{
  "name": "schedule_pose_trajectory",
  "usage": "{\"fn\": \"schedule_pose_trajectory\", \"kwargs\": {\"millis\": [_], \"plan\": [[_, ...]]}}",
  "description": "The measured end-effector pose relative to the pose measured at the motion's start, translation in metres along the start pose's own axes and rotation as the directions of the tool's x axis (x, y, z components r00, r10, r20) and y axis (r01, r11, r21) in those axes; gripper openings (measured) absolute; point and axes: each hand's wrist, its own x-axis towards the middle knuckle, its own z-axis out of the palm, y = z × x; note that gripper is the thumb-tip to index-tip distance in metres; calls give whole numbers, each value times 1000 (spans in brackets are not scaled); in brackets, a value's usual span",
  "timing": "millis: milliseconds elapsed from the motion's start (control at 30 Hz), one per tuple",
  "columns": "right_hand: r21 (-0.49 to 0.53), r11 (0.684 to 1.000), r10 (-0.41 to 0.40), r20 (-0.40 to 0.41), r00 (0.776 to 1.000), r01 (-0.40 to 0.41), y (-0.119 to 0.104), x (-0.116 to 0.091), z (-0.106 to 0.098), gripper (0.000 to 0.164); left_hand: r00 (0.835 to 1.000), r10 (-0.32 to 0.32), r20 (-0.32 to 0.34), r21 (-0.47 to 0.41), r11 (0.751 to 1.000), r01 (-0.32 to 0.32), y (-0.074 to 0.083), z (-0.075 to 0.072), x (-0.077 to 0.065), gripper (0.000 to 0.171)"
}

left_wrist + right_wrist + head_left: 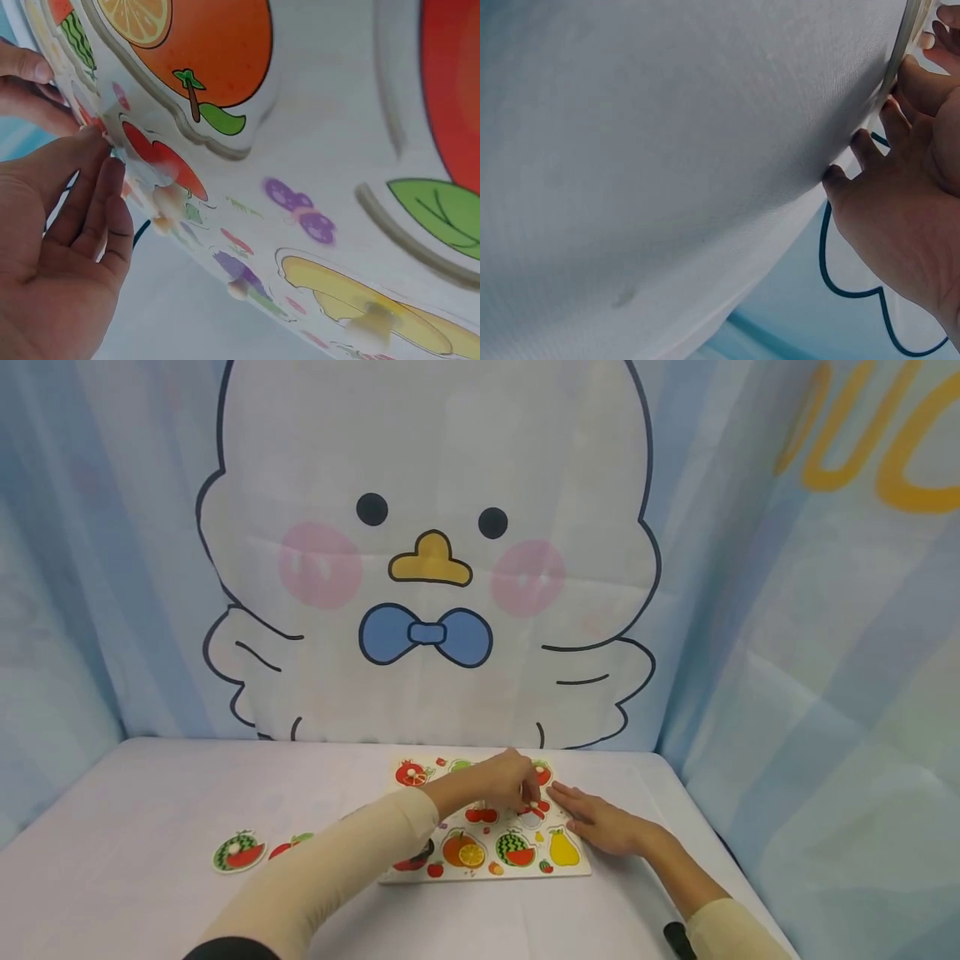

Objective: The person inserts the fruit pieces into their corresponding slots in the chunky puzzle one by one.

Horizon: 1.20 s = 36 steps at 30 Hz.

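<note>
Watching remotely, I see the left hand (510,779) pinching a red fruit piece (543,807) at the right part of the puzzle board (510,874) on the table (187,793); the right hand (609,824), fingers extended, touches the board's right edge.

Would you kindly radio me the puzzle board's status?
Left hand pinching red fruit piece; right hand against fruit puzzle board; left sleeve hiding part of board, head view.

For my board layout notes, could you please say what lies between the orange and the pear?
The head view shows a watermelon picture between them, with small printed fruits beside it.
</note>
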Motion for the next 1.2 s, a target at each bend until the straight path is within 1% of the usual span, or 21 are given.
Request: {"fn": "schedule_pose_trajectory", "kwargs": {"millis": [133,200,433,633,800,900,1067,1200], "plan": [[0,1000,-5,-4,1000,5,1,2,0,64,1000,20,9,29,999,-21,-4,-2,-5,28],[7,1000,-8,-4,1000,8,0,2,0,64,1000,18,9,31,999,-19,-5,-2,-7,32],[26,1000,0,-6,1000,0,0,-1,0,63,1000,10,25,-6,1000,-10,-8,0,-12,42],[37,999,-15,-10,1000,15,1,-1,0,62,1000,23,13,8,1000,-23,-9,1,-21,41],[34,999,-18,-9,1000,19,2,-2,1,62,998,13,54,-12,1000,-13,-8,1,-34,44],[37,999,-19,-13,1000,19,2,-2,2,62,998,21,67,-3,1000,-21,-8,-1,-42,45],[40,999,-24,-7,1000,24,1,-1,2,62,997,64,41,-2,998,-64,-16,-5,-55,38],[25,1000,-13,-8,1000,13,0,-2,1,63,994,103,28,-62,993,-101,-23,-12,-68,30]]}}
